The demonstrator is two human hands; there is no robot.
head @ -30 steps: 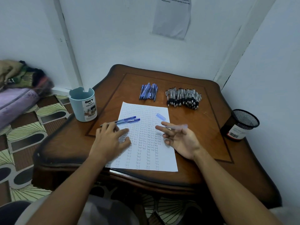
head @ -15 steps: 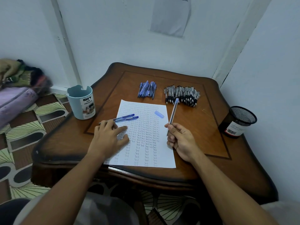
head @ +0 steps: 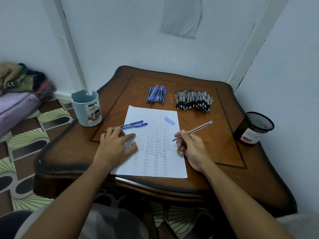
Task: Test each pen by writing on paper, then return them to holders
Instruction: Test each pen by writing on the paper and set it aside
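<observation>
Half a second ago you were holding the pen almost straight up the table; now your right hand (head: 193, 150) is tipping the pen (head: 192, 131) over so its blue end is pointing off to the right and its tip is pointing down at the paper (head: 155, 163). Your fingers are curling around the pen and pinching it near the tip. Your left hand (head: 115, 145) is staying flat on the left side of the paper, fingers spread out and holding nothing, just as it was before.

The pen tip is sitting just over the right edge of the paper, right beside the rows of little words (they all say "Test"). The two hands are apart, with the written rows lying between them. Just past your left fingers two blue pens (head: 133, 125) are lying side by side, half on the paper. A little blue cap (head: 169, 120) is lying on the paper, up past the pen tip.

Farther back on the brown wooden table (head: 224, 152) a small pile of blue pens (head: 156, 94) and a bigger pile of black pens (head: 194, 100) are lying near each other. A light blue cup holder (head: 86, 109) is standing at the left edge and a black mesh holder (head: 253, 130) at the right edge. White walls are standing behind the table, with a sheet (head: 180, 16) stuck up high. A patterned floor (head: 25, 138) and some folded cloths (head: 20, 83) are showing at the left.
</observation>
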